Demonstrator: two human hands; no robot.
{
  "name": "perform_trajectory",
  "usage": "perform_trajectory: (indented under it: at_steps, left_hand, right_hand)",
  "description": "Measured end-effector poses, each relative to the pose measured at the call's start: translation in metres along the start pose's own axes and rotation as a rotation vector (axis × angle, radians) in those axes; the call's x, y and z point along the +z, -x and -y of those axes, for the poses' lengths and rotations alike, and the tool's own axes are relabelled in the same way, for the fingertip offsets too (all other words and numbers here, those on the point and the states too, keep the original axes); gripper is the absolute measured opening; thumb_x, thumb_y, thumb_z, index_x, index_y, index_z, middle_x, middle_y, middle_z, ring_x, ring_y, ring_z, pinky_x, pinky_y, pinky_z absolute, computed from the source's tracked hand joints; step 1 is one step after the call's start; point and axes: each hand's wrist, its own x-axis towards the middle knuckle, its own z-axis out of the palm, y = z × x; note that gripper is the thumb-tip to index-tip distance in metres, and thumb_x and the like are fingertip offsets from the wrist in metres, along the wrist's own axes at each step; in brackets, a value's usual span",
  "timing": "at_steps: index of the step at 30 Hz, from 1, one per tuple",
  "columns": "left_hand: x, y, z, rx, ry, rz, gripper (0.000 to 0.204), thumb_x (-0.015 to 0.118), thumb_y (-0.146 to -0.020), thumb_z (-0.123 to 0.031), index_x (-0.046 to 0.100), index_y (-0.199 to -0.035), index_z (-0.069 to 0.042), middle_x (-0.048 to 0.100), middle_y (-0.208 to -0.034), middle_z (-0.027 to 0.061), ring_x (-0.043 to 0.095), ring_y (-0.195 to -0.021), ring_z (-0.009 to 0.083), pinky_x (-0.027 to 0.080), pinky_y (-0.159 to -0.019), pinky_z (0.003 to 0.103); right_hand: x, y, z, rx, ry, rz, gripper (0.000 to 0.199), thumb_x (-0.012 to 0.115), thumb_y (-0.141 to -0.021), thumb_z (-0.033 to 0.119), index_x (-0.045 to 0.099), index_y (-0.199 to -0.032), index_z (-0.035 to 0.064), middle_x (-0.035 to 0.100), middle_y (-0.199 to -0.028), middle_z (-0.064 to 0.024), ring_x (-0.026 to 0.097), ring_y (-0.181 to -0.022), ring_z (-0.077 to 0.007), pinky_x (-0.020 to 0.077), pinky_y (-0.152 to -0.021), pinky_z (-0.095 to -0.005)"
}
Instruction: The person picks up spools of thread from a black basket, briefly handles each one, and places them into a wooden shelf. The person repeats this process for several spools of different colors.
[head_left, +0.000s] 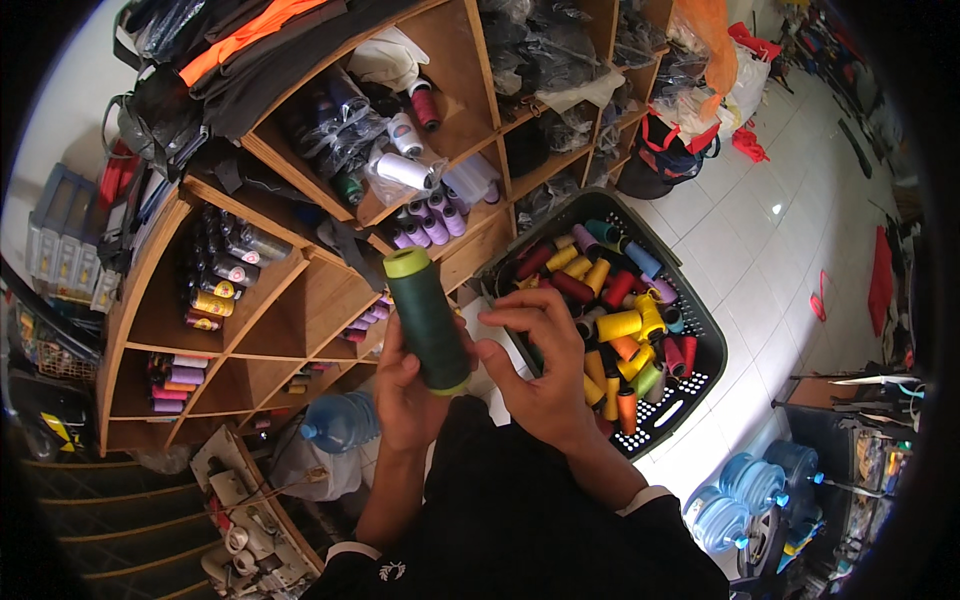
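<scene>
A dark green thread cone with a yellow-green core showing at both ends is gripped in my left hand, its top tilted to the left. My right hand is just right of the cone, fingers bent and apart, holding nothing. Behind and to the right of that hand, a dark plastic basket on the floor holds several thread cones in yellow, red, blue, orange and green. Part of the basket's near left side is hidden by my right hand.
A wooden shelf unit spans the left and top, with more thread cones and plastic-wrapped goods in its compartments. Water jugs stand at lower right and below the shelves. A sewing machine is at lower left. White floor tiles lie right of the basket.
</scene>
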Motion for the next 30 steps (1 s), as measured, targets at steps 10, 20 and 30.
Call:
perform_trajectory:
  at_steps: [10,20,30]
  left_hand:
    - [-0.005,0.001,0.004,0.014,-0.131,-0.051,0.066,0.059,-0.081,-0.022,0.03,-0.136,0.0,0.049,-0.12,0.0164,0.056,-0.104,0.026,0.047,-0.089,0.039]
    - [-0.002,0.001,0.008,0.279,-0.595,-0.165,0.063,0.071,-0.074,0.004,0.039,-0.128,-0.003,0.049,-0.117,0.0095,0.05,-0.111,0.0193,0.044,-0.092,0.034]
    - [-0.021,0.029,-0.005,0.387,-0.671,-0.329,0.056,0.077,-0.071,0.004,0.045,-0.116,-0.004,0.047,-0.114,0.0088,0.053,-0.106,0.019,0.05,-0.084,0.033]
  right_hand:
    - [-0.008,-0.007,-0.017,0.107,0.083,-0.086,0.01,0.065,-0.082,0.005,0.061,-0.089,-0.0007,0.058,-0.087,-0.0128,0.06,-0.081,-0.0235,0.0474,-0.074,-0.0342]
    - [-0.001,-0.004,0.003,-0.083,-0.038,0.201,0.038,0.071,-0.078,0.01,0.063,-0.114,0.0064,0.054,-0.115,-0.0173,0.058,-0.099,-0.03,0.0484,-0.083,-0.0355]
    - [0.042,0.0,0.003,-0.042,-0.138,0.258,0.039,0.07,-0.076,0.005,0.061,-0.114,0.0009,0.059,-0.113,-0.0173,0.06,-0.104,-0.0295,0.0504,-0.084,-0.0349]
